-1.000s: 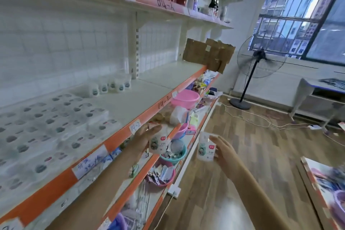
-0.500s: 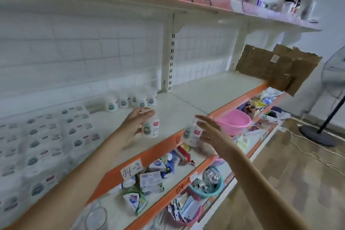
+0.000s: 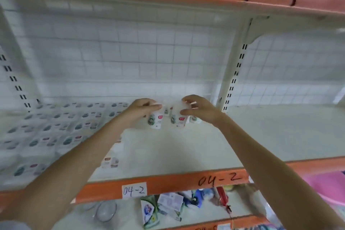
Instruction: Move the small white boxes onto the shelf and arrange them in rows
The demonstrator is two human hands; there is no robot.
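left hand [image 3: 141, 111] pinches a box [image 3: 156, 119] | right hand [image 3: 197, 108] pinches another box [image 3: 178, 115] at 3 o'clock | both over the shelf [image 3: 186, 147] back | blurred rows of boxes [image 3: 56, 130] at 9 o'clock, labels unreadable

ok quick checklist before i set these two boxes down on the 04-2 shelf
1. Left hand has a firm hold on its white box: ok, fingers curled round the top.
2. Right hand holds its white box: ok.
3. Both boxes upright, labels facing out: ok.
4. Boxes over the shelf, past the orange edge: ok.
5. Boxes already resting on the shelf surface: cannot tell, the picture is blurred there.
6. In line with the back row of boxes behind them: cannot tell, the hands partly hide it.
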